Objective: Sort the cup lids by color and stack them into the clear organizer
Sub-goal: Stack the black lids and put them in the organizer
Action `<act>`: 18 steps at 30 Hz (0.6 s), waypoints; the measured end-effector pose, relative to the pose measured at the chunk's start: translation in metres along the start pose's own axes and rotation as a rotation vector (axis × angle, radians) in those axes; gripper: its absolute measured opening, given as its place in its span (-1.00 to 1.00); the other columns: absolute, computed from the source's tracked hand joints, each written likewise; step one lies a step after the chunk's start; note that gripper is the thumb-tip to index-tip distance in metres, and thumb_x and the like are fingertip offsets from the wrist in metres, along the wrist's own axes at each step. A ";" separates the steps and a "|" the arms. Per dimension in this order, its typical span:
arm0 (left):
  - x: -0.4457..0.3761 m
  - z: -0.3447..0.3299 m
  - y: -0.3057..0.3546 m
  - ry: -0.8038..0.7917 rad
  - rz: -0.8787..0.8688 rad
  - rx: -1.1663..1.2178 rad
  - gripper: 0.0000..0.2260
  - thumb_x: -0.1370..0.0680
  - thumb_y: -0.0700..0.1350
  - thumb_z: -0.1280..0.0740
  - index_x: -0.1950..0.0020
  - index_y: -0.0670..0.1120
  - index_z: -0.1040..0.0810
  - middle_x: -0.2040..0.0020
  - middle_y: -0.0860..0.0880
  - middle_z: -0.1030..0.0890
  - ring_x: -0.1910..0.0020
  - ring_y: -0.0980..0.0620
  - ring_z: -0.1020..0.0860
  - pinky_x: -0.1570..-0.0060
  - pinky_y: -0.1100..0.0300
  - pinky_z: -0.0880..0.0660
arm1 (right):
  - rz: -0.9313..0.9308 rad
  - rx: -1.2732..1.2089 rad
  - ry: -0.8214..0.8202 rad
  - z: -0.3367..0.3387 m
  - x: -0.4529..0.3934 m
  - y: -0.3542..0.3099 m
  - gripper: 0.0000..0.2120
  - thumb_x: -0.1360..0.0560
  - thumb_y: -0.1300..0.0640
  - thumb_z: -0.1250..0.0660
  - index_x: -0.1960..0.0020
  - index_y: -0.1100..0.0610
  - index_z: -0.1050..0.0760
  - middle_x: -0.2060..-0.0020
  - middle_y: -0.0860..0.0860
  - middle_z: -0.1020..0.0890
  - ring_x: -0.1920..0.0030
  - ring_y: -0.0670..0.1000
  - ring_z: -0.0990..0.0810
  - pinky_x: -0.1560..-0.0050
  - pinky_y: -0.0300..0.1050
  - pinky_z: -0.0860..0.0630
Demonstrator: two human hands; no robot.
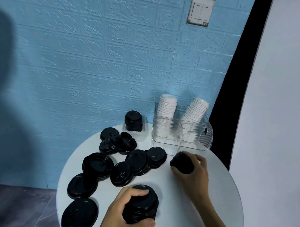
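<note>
Several black cup lids (135, 161) lie loose and in small piles across the round white table (200, 205). My left hand (124, 218) grips a thick stack of black lids (142, 205) near the table's front. My right hand (193, 168) holds a smaller stack of black lids (181, 163) tilted on its side, just in front of the clear organizer (182, 138). Inside the organizer stand two stacks of white lids (166, 111), the right stack (195, 111) leaning. A short stack of black lids (134, 120) sits in a small clear tray at the back.
The table stands against a blue brick-pattern wall (75, 65) with a light switch (200, 11). A black strip and a white panel (288, 112) border the right side. Grey floor (9, 207) shows at lower left. Bare tabletop lies between my two hands.
</note>
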State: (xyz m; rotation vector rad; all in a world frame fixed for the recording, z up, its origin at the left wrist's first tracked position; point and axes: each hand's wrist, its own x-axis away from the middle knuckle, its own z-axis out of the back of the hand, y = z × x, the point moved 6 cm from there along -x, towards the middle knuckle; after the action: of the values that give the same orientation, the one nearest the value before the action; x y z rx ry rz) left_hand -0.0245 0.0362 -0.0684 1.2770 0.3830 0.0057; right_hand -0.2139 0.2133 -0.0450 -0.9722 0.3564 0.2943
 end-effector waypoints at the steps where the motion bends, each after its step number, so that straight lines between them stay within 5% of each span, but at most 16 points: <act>1: 0.000 0.001 0.001 0.008 -0.015 -0.007 -0.50 -0.25 0.10 -0.59 -0.16 0.30 -0.59 -0.27 0.23 -0.52 -0.32 0.15 -0.53 -0.26 0.32 -0.43 | 0.012 -0.083 0.006 0.009 0.007 -0.010 -0.44 -0.31 0.05 -0.64 -0.26 -0.13 -0.55 -0.20 -0.12 -0.45 -0.14 -0.09 -0.55 -0.21 -0.14 -0.51; 6: 0.001 0.004 0.004 0.018 0.003 0.034 -0.56 -0.33 0.13 -0.52 -0.19 0.29 -0.55 -0.28 0.24 -0.50 -0.34 0.16 -0.50 -0.29 0.26 -0.42 | 0.256 -0.382 -0.297 0.017 0.066 -0.086 -0.39 -0.29 0.07 -0.64 -0.28 -0.21 -0.54 -0.24 -0.15 -0.49 -0.26 -0.05 -0.54 -0.17 -0.15 -0.59; 12: 0.004 0.008 0.004 0.056 0.019 0.094 -0.18 -0.31 0.00 -0.57 -0.39 0.27 -0.15 -0.19 0.20 -0.58 -0.24 0.05 -0.60 -0.19 0.18 -0.52 | 0.376 -0.294 -0.439 -0.002 0.097 -0.111 -0.41 -0.28 0.09 -0.60 -0.26 -0.15 -0.53 -0.28 -0.16 -0.46 -0.32 -0.07 -0.51 -0.27 -0.26 -0.47; 18: 0.002 0.006 0.002 0.042 0.000 0.096 -0.13 -0.35 -0.17 -0.56 -0.48 0.28 -0.18 -0.24 0.31 -0.54 -0.27 0.12 -0.59 -0.17 0.29 -0.51 | 0.340 -0.260 -0.521 -0.010 0.102 -0.108 -0.45 -0.32 0.01 -0.56 -0.27 -0.19 -0.52 -0.33 -0.26 -0.39 -0.36 -0.16 -0.45 -0.30 -0.30 -0.46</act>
State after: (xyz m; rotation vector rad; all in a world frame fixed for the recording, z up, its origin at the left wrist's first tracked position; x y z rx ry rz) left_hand -0.0204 0.0318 -0.0662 1.3730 0.4235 0.0143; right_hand -0.0807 0.1553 -0.0121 -1.0452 0.0002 0.9004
